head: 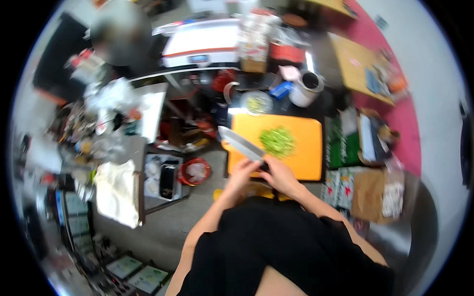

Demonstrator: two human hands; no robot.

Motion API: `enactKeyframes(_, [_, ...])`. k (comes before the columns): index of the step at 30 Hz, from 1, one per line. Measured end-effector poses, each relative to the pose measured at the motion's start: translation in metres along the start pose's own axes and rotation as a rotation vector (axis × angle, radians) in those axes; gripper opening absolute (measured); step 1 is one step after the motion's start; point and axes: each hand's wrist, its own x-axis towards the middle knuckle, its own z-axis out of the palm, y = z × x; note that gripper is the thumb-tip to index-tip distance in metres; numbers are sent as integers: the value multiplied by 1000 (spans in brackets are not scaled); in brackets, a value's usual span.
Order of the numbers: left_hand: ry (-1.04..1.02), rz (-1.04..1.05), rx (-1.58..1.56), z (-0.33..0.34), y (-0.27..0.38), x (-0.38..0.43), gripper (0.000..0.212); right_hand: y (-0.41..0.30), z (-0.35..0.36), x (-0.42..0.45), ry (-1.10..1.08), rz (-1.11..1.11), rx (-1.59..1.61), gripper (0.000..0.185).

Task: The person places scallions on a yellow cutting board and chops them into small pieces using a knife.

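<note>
My right hand [277,174] is closed around the dark handle of a kitchen knife [242,144], whose broad blade points up and to the left over the left edge of an orange cutting board [307,162]. The fingertips of my left hand [242,174] touch the knife near where blade and handle meet; whether they grip it I cannot tell. A pile of chopped green vegetable [277,141] lies mid-board, right of the blade. Beyond the board's far edge stands a clear round container [256,103] with pale green pieces in it.
A white mug-like container [305,90] and a blue packet [281,90] are behind the board. To the left, a red bin [193,171] stands low beside a grey tray [152,177]. Boxes and a brown paper bag [366,194] lie to the right.
</note>
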Motion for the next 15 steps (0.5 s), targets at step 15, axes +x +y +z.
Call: enactKeyframes(15, [138, 385, 972, -22, -15, 12, 28, 53, -31, -36, 315, 8, -39, 26])
